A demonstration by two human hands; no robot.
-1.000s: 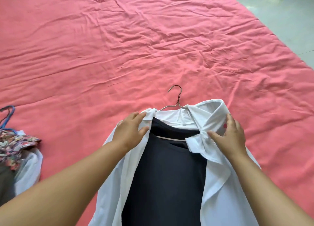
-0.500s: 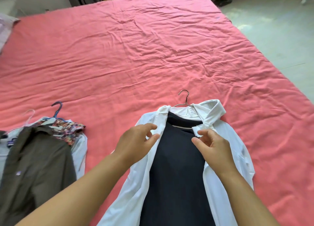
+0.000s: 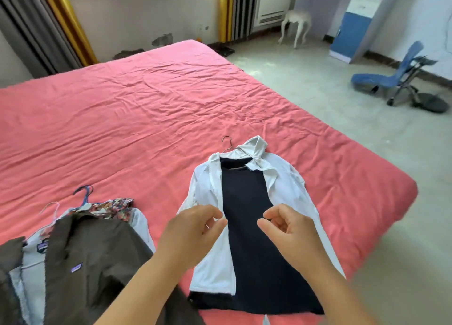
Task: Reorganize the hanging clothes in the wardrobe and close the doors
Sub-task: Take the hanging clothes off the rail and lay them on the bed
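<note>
Head view, the only one. A white shirt (image 3: pixel 286 190) lies flat on the pink bed sheet (image 3: pixel 127 119), open at the front over a dark navy top (image 3: pixel 247 202); both sit on one wire hanger (image 3: pixel 227 143) whose hook points away from the person, toward the far side of the bed. The shirt collar is bunched at the right of the neckline. Left hand (image 3: pixel 193 231): thumb and forefinger come together at the inner edge of the shirt's left front panel, the other fingers curled; it appears to pinch the fabric edge, though the contact is small and not fully clear. Right hand (image 3: pixel 291 229): fingers curled inward over the navy top, near the shirt's right panel; cannot tell whether they grasp any cloth. To the left, near the bed's front edge, a brown jacket (image 3: pixel 93 258) lies on top of a pile with a floral garment (image 3: pixel 115 207) and white cloth beneath, with a blue hanger (image 3: pixel 84 192) hook sticking out at the top. On the floor at right: a blue chair (image 3: pixel 393 77) tipped over, a white stool (image 3: pixel 296 23), and a blue-and-white cabinet (image 3: pixel 352 28) against the wall.
</note>
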